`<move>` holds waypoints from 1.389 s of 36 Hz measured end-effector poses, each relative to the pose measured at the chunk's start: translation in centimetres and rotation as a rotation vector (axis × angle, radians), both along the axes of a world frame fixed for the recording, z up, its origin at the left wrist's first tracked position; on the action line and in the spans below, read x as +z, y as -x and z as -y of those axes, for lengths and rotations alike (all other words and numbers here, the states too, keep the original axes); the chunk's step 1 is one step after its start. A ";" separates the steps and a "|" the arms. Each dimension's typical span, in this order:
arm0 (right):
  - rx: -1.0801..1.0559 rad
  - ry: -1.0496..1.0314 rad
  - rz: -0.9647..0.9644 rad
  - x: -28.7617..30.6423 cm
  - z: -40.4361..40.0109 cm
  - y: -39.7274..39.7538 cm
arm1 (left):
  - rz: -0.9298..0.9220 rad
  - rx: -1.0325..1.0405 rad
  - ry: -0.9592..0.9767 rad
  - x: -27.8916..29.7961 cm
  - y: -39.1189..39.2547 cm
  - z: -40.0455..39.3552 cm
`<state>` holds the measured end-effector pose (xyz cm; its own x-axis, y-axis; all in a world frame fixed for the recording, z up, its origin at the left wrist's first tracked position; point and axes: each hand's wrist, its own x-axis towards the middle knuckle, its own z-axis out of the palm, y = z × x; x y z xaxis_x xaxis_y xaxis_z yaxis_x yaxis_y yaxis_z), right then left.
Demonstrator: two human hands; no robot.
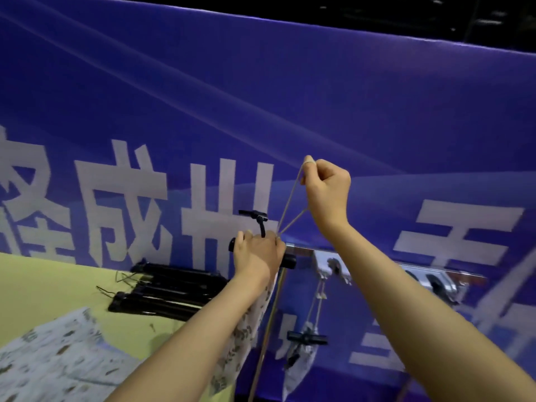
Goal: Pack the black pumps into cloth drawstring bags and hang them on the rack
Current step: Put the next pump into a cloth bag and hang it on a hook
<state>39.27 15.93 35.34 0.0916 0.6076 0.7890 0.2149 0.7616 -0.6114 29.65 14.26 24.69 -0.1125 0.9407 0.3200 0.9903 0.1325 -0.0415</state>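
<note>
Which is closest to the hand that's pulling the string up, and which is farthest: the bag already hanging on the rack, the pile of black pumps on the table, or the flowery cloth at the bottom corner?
From the right hand, in the head view:
1. Hanging bag, below it on the rack.
2. Pile of black pumps, lower left on the table.
3. Flowery cloth, far bottom left.

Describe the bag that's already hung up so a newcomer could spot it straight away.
Find the metal rack running along the blue banner. Below its left hook, on two pale cords, hangs a patterned cloth bag with a black pump handle poking out. Unlike the bag in the left hand, nobody holds it.
</note>
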 end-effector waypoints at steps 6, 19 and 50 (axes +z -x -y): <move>-0.008 0.060 -0.028 -1.4 -1.0 -6.8 | 0.195 -0.017 -0.041 -1.4 -6.9 -1.0; 0.067 0.468 0.099 -11.3 -4.4 -14.8 | 0.287 0.082 0.329 -11.1 -14.7 -2.1; -0.072 0.817 0.295 -25.1 -13.8 -21.7 | 1.418 -0.041 0.250 -15.8 -20.0 -14.2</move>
<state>61.00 29.75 10.28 0.0123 0.9942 0.1066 0.4817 0.0875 -0.8719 49.60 28.48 8.92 -0.1622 0.9648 -0.2069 0.2185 0.2396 0.9460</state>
